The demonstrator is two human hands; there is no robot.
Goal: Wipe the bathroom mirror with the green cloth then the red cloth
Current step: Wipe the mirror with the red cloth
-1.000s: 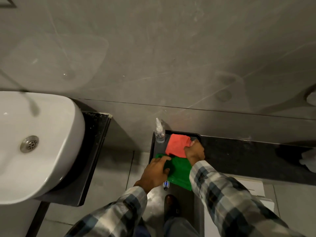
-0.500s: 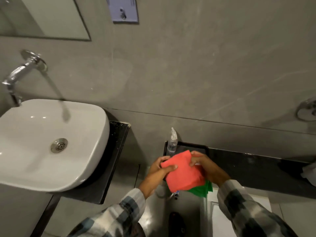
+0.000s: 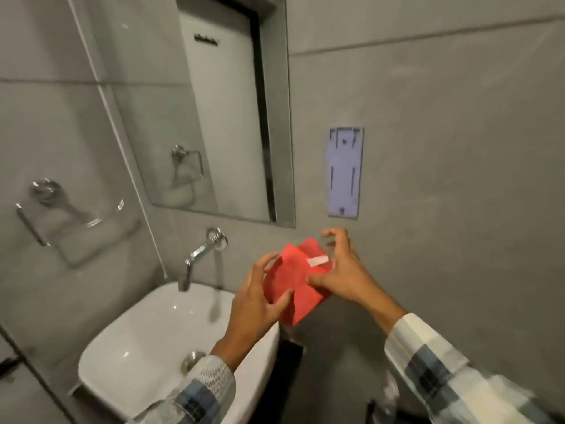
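Holding a folded red cloth (image 3: 293,283) with a white tag between both hands, we keep it in the air just right of the white ceramic basin (image 3: 146,341). Our left hand (image 3: 253,304) pinches its lower edge, thumb on top, fingers loosely spread. Our right hand (image 3: 342,270) grips the right side with the thumb, its other fingers curled open. The frameless wall mirror (image 3: 195,117) sits at eleven o'clock from the cloth.

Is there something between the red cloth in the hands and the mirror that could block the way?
Nothing visible blocks it. The red cloth, held by the left hand and right hand, sits below the mirror; only bare wall lies between. The tap stands lower left.
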